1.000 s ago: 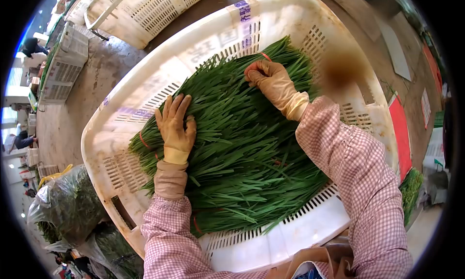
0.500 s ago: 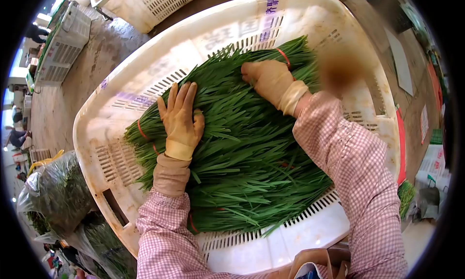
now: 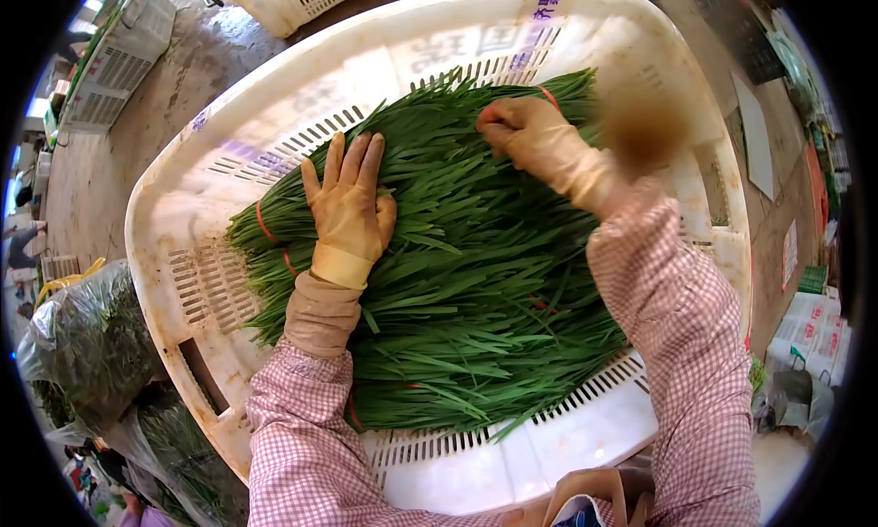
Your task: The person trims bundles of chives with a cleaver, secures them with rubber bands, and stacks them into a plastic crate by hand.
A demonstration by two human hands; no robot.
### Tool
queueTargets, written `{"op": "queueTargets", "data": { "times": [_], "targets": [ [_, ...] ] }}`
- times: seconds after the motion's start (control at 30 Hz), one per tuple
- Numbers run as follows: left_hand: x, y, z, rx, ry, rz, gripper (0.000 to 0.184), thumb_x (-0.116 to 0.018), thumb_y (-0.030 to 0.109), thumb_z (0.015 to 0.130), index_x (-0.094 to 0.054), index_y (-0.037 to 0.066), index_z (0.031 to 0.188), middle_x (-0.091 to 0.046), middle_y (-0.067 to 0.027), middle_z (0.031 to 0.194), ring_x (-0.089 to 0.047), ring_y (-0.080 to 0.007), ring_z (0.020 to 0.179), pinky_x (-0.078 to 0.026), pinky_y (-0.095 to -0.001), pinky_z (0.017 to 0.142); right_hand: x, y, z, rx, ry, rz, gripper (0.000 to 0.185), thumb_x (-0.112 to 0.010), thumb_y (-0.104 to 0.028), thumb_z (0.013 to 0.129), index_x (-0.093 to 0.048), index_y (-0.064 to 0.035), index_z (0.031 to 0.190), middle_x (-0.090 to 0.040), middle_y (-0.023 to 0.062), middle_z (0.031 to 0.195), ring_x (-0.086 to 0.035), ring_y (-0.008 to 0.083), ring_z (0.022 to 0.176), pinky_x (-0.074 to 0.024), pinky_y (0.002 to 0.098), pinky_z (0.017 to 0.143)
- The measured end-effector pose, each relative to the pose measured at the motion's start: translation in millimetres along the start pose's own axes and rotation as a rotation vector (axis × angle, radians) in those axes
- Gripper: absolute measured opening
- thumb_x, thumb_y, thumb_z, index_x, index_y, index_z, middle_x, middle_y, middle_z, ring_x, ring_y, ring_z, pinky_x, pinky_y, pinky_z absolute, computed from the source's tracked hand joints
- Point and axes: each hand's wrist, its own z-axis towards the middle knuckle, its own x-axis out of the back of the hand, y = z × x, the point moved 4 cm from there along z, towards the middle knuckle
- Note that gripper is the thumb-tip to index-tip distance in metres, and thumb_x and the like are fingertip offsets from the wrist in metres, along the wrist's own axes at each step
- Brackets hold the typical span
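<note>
Palm down and spread flat went the left hand [image 3: 350, 207], gloved in yellowish tan, its thumb apart from the fingers, pressed on top of a thick bed of long green leaves [image 3: 485, 262] and gripping nothing that showed. And over on the other side, the right hand [image 3: 540, 143], gloved too, had its fingers curled in and bunched over the upper part of the pile, a touch of orange-red at the tips; whether they had closed on any leaf, nobody could tell from here! The leaves themselves lay inside a big white slotted basket [image 3: 530, 477], tied in bundles: one red band [image 3: 549, 98] just beside the right hand, another red tie [image 3: 263, 222] left of the left hand, and a third band [image 3: 354, 415] down at the lower left of the heap. Pink checked sleeves [image 3: 297, 426] covered both arms. Purple lettering [image 3: 546, 1] marked the far rim, while a brown blur [image 3: 645, 129] hung over the upper right of the view. Out beyond the basket, a clear plastic bag [image 3: 96, 335] full of greenery sat at the left, and another white crate [image 3: 283, 4] stood on the wet-looking floor [image 3: 110, 189] at the top.
</note>
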Motion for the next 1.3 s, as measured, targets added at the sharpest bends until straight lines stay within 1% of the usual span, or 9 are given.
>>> {"op": "queueTargets", "data": {
  "times": [0.2, 0.5, 0.6, 0.63, 0.73, 0.93, 1.07, 1.2, 1.3],
  "targets": [
    [3, 2, 1, 0.012, -0.028, 0.005, 0.069, -0.053, 0.011, 0.072, -0.045, 0.014, 0.14, -0.049, -0.0121, 0.137, -0.036, -0.0373, 0.135, -0.019, -0.0617, 0.109, -42, -23, 15, 0.188, -0.029, -0.674, 0.03, -0.056, -0.033, 0.091, -0.063, -0.0037, 0.09, -0.064, 0.0195, 0.082, -0.061, 0.0411, 0.083, -0.0481, 0.0471, 0.073],
    [-5, 0, -1, 0.023, -0.044, 0.024, 0.07, -0.053, 0.012, 0.075, -0.041, 0.015, 0.144, -0.047, -0.0115, 0.141, -0.034, -0.0372, 0.137, -0.017, -0.0605, 0.11, -52, 1, 17, 0.131, 0.333, -0.245, 0.026, -0.06, -0.025, 0.087, -0.064, 0.0005, 0.083, -0.062, 0.0214, 0.077, -0.059, 0.0412, 0.074, -0.0465, 0.0436, 0.068],
    [-5, 0, -2, 0.015, -0.036, 0.017, 0.071, -0.054, 0.013, 0.075, -0.04, 0.016, 0.144, -0.046, -0.0111, 0.141, -0.034, -0.037, 0.137, -0.016, -0.0597, 0.111, -31, 13, 15, 0.012, 0.689, 0.028, 0.028, -0.061, -0.023, 0.085, -0.063, 0.0047, 0.077, -0.066, 0.0191, 0.076, -0.062, 0.0337, 0.069, -0.0484, 0.0388, 0.067],
    [-5, -1, -3, 0.012, -0.033, 0.021, 0.071, -0.054, 0.013, 0.075, -0.04, 0.016, 0.144, -0.046, -0.0109, 0.142, -0.034, -0.0369, 0.137, -0.016, -0.0596, 0.111, -16, 24, 22, -0.16, 0.584, 0.047, 0.024, -0.059, -0.021, 0.089, -0.066, 0.0019, 0.085, -0.065, 0.0095, 0.069, -0.061, 0.0212, 0.062, -0.0482, 0.0332, 0.057],
    [-6, -1, -3, 0.025, -0.036, 0.038, 0.07, -0.054, 0.013, 0.075, -0.041, 0.016, 0.144, -0.046, -0.0103, 0.142, -0.033, -0.0362, 0.137, -0.016, -0.0592, 0.111, 11, 33, -5, -0.28, 0.351, 0.598, 0.02, -0.057, -0.019, 0.093, -0.067, -0.0023, 0.098, -0.058, 0.0024, 0.061, -0.056, 0.0094, 0.057, -0.0441, 0.0239, 0.047],
    [-5, 1, -2, 0.01, -0.029, 0.026, 0.068, -0.053, 0.012, 0.075, -0.043, 0.014, 0.142, -0.046, -0.0098, 0.142, -0.033, -0.0352, 0.137, -0.016, -0.0589, 0.111, 1, -4, -8, -0.2, -0.017, 0.156, 0.028, -0.063, -0.023, 0.092, -0.065, -0.0052, 0.113, -0.067, 0.007, 0.086, -0.055, 0.0081, 0.059, -0.0493, 0.0232, 0.053],
    [-4, 0, -2, 0.006, -0.034, 0.013, 0.068, -0.052, 0.012, 0.076, -0.042, 0.015, 0.143, -0.046, -0.0106, 0.143, -0.033, -0.0358, 0.138, -0.015, -0.0591, 0.112, -20, -22, 9, -0.059, -0.133, -0.544, 0.039, -0.061, -0.034, 0.089, -0.064, -0.003, 0.113, -0.068, 0.0147, 0.099, -0.065, 0.0326, 0.095, -0.0493, 0.0408, 0.085],
    [-2, 1, -1, -0.012, -0.015, 0.001, 0.068, -0.051, 0.013, 0.077, -0.042, 0.015, 0.144, -0.046, -0.0116, 0.143, -0.032, -0.0367, 0.138, -0.013, -0.0589, 0.112, -45, -22, 7, 0.169, -0.181, -0.902, 0.02, -0.055, -0.018, 0.085, -0.067, -0.0062, 0.096, -0.069, 0.0149, 0.095, -0.065, 0.0364, 0.089, -0.0512, 0.0418, 0.08],
    [-4, 1, -2, -0.009, -0.025, 0.016, 0.066, -0.051, 0.013, 0.078, -0.042, 0.014, 0.143, -0.046, -0.0118, 0.143, -0.033, -0.037, 0.138, -0.013, -0.0587, 0.112, -32, -7, 15, -0.001, 0.073, -0.796, 0.019, -0.054, -0.018, 0.085, -0.068, -0.0065, 0.09, -0.069, 0.0151, 0.092, -0.065, 0.0367, 0.087, -0.0522, 0.0427, 0.077]
  ]
}}
